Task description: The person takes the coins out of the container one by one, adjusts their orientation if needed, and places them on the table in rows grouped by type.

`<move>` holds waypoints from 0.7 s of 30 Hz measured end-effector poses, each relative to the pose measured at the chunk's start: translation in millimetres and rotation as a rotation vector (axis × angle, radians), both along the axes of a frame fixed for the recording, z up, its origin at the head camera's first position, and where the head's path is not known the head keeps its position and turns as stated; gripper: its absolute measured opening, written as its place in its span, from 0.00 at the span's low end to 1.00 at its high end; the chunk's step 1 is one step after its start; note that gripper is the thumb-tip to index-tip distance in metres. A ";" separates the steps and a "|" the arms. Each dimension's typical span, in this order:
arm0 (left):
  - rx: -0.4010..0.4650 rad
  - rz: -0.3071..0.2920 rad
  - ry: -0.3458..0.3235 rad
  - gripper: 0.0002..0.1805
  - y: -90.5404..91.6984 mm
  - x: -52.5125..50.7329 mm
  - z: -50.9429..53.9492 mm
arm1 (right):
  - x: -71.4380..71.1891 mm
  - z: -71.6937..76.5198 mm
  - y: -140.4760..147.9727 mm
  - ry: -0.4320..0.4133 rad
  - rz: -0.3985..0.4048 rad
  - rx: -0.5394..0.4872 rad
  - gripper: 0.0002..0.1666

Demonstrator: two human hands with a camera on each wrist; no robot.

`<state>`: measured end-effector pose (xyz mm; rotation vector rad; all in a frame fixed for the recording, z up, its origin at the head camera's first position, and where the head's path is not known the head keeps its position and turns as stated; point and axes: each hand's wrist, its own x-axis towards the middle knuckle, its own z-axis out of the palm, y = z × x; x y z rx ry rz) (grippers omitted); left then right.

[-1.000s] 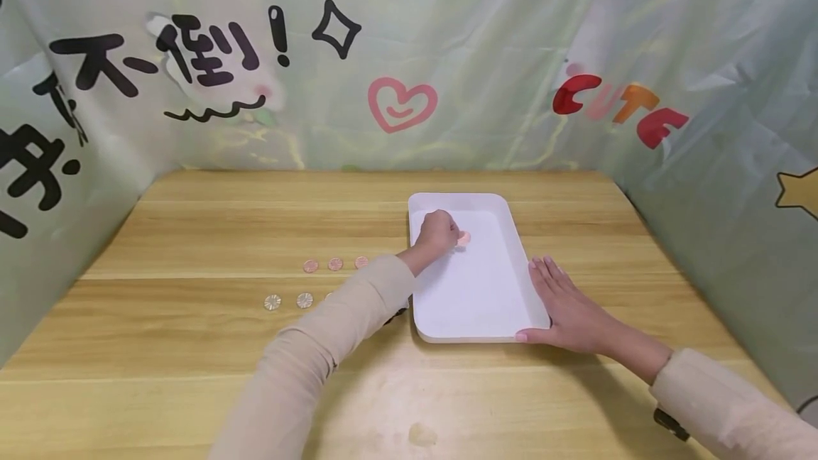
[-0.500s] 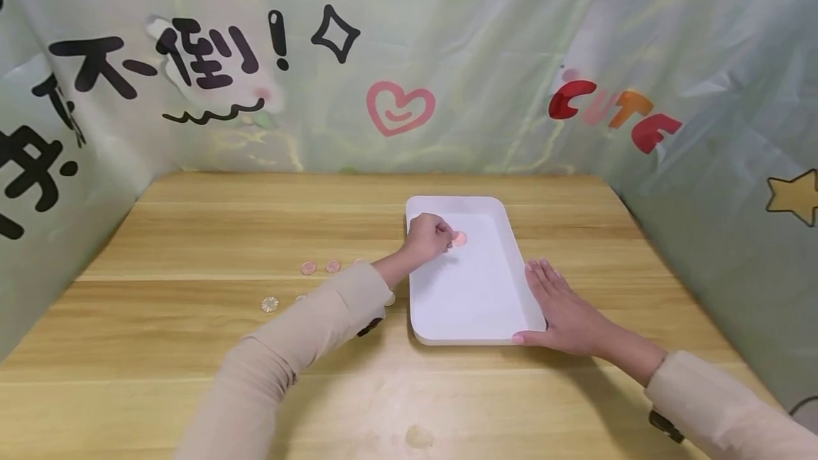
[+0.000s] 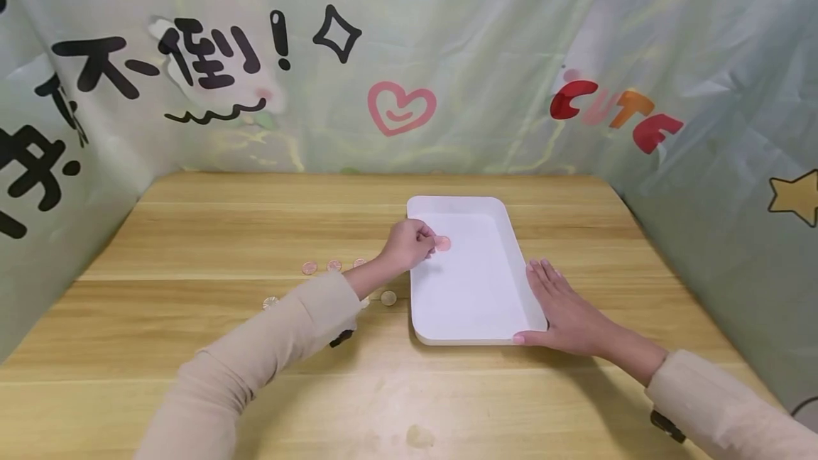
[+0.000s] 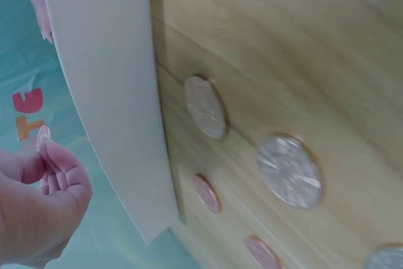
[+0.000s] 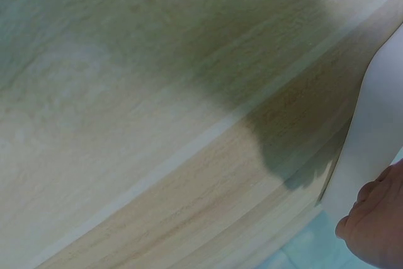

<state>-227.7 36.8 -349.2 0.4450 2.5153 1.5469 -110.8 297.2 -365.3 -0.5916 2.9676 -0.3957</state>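
My left hand [image 3: 407, 245] pinches a copper-coloured coin [image 3: 444, 243] between thumb and fingers. It is over the left side of a white rectangular tray [image 3: 476, 297]. In the left wrist view, the coin's edge [image 4: 43, 133] sticks up from the fingertips. My right hand [image 3: 569, 314] rests with extended fingers along the tray's right wall, thumb at the near corner. Left of the tray, copper coins [image 3: 309, 268] form one row on the table. Silver coins [image 3: 388, 298] lie nearer, partly hidden by my left sleeve.
A wooden table [image 3: 358, 403] carries everything. Its back and sides are bounded by a printed fabric curtain [image 3: 486, 55]. The left wrist view shows several coins lying flat just outside the tray's wall, including a silver coin [image 4: 289, 170].
My left hand has drawn left across the tray, still pinching the copper coin, and its forearm has swung left, uncovering a silver coin. The right hand stays at the tray.
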 end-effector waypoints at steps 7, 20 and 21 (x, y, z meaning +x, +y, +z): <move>0.002 -0.007 -0.011 0.07 -14.1 6.7 0.5 | -0.1 0.0 -0.2 -0.008 -0.004 -0.001 0.67; -0.016 0.037 -0.057 0.08 -44.7 14.1 -3.1 | -0.6 -0.4 0.1 -0.005 0.001 0.009 0.67; -0.019 0.039 -0.059 0.08 -47.7 14.7 -3.0 | -0.6 -0.5 0.1 -0.005 0.000 0.010 0.67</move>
